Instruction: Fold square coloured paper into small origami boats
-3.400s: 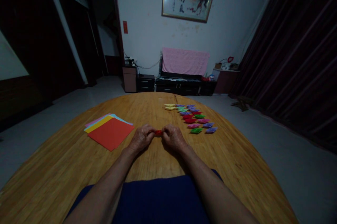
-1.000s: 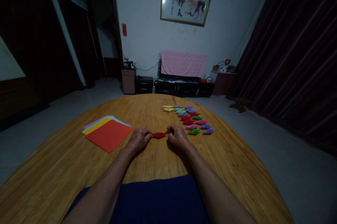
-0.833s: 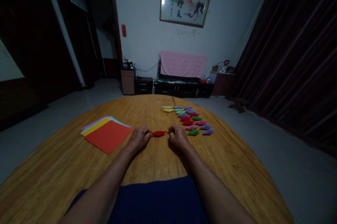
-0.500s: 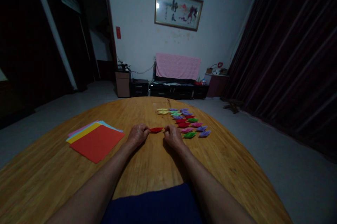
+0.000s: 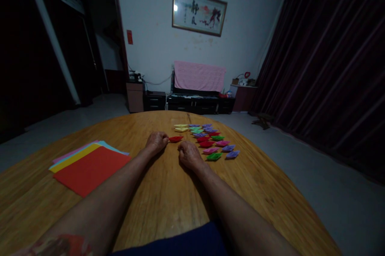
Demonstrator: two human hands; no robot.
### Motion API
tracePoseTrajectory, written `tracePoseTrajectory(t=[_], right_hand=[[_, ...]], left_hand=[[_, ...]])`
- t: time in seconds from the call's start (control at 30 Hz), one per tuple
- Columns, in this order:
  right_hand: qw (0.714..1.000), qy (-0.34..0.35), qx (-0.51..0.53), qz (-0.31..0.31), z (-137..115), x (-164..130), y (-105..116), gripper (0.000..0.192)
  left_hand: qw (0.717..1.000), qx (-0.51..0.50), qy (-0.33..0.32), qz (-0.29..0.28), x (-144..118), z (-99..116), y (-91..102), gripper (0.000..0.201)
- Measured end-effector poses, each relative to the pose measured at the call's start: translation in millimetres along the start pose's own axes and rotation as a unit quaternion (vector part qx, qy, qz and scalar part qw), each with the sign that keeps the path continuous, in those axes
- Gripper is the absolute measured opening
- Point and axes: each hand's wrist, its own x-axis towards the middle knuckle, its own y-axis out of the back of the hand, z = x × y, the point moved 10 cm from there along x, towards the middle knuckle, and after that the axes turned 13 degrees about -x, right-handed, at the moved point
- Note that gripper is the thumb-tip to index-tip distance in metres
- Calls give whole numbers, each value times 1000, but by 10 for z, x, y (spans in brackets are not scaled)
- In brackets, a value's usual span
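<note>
My left hand (image 5: 156, 142) pinches the left end of a small red folded paper boat (image 5: 175, 139) over the wooden table (image 5: 168, 196). My right hand (image 5: 187, 155) rests on the table just below and right of the boat, fingers curled, holding nothing. Right of both hands lie two rows of several finished paper boats (image 5: 210, 142) in yellow, green, purple, red and pink.
A stack of coloured paper sheets (image 5: 88, 166), red on top, lies on the table's left part. Beyond the round table's far edge are a dark TV cabinet with a pink cloth (image 5: 199, 76), a framed picture (image 5: 198, 11) and dark curtains (image 5: 331, 67) on the right.
The two hands pulled the red piece out into a boat. My right hand then let go and dropped back, and my left hand carried the boat forward. The view swung left.
</note>
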Motion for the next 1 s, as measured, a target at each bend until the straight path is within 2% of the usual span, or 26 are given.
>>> tracePoseTrajectory(t=[0.33,0.77,1.0], right_hand=[[999,30,-36,-8,23,102,-18,29],[998,-31,-52,-15,125,158,10,29],[998,-34,-48,-10,127,156,9,30]], left_hand=[[1000,17,-1,0,229,92,-82,26],[999,38,-6,-4,462,119,-171,28],[999,39,-7,-1,511,155,-196,28]])
